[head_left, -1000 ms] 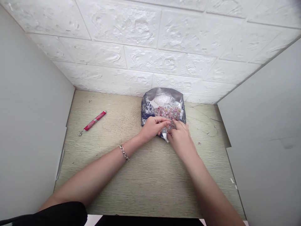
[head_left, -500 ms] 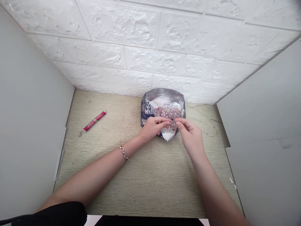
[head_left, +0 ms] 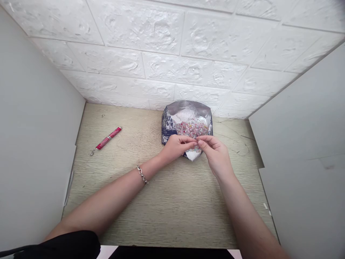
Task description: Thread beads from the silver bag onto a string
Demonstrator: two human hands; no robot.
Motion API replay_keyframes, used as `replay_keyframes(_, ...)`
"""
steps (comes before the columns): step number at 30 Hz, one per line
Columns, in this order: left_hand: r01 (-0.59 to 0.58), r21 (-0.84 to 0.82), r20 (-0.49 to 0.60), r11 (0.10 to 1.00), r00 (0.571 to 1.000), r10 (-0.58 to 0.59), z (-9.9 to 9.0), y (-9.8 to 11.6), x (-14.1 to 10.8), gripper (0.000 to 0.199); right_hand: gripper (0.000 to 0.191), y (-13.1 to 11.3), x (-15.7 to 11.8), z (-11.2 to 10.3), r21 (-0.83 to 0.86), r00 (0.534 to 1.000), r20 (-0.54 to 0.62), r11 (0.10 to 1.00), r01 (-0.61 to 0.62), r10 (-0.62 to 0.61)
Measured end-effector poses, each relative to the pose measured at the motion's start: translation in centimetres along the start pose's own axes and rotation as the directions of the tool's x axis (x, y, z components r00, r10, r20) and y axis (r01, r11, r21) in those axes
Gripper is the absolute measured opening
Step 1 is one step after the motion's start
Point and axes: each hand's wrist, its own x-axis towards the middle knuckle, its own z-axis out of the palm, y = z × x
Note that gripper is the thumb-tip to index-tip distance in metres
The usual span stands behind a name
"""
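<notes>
Small beads (head_left: 192, 128), mostly pink and clear, lie inside an open bag (head_left: 187, 105) with a silver lining and a dark blue patterned outside. Over the front of this bag my left hand (head_left: 176, 146) reaches in from the left, its thumb and fingers pinched together. My right hand (head_left: 215, 154) meets it from the other side, also in a pinch. Their fingertips come together above the beads. Whatever is between them is too small to name. A chain bracelet (head_left: 142, 175) circles my left wrist.
A red, pen-like stick (head_left: 109, 138) with a metal clasp lies on the wooden tabletop (head_left: 167, 205) at the left. Fine threads (head_left: 238, 149) lie right of the bag. A white brick-patterned wall (head_left: 151, 68) stands behind, with grey panels on both sides.
My right hand has shifted slightly left, bringing its fingertips against those of my left hand. The bag and the red stick have stayed where they were.
</notes>
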Motion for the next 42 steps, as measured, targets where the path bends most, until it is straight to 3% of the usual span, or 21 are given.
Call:
replay_keyframes(13, -0.01, 0.008, 0.012, 1.0, 1.0, 0.009, 0.08, 0.02, -0.05, 0.021, 0.021, -0.02, -0.02, 0.03, -0.102, 0.999, 0.015, 0.994, 0.049, -0.048)
replay_keyframes(22, -0.039, 0.044, 0.01, 0.998, 0.999, 0.038, 0.11, -0.27, 0.0, 0.02, 0.019, -0.35, -0.08, 0.17, -0.085, 1.0, 0.03, 0.996, 0.002, 0.0)
replay_keyframes(32, -0.02, 0.015, -0.006, 1.0, 1.0, 0.02, 0.1, -0.18, -0.03, 0.02, 0.023, -0.31, 0.08, 0.05, 0.28, 0.984, 0.042, 0.943, -0.18, 0.176)
replay_keyframes(42, -0.028, 0.016, -0.003, 0.999, 1.0, 0.028, 0.13, -0.41, 0.05, 0.02, 0.022, -0.22, 0.12, 0.16, 0.271, 0.984, 0.05, 0.946, -0.18, 0.172)
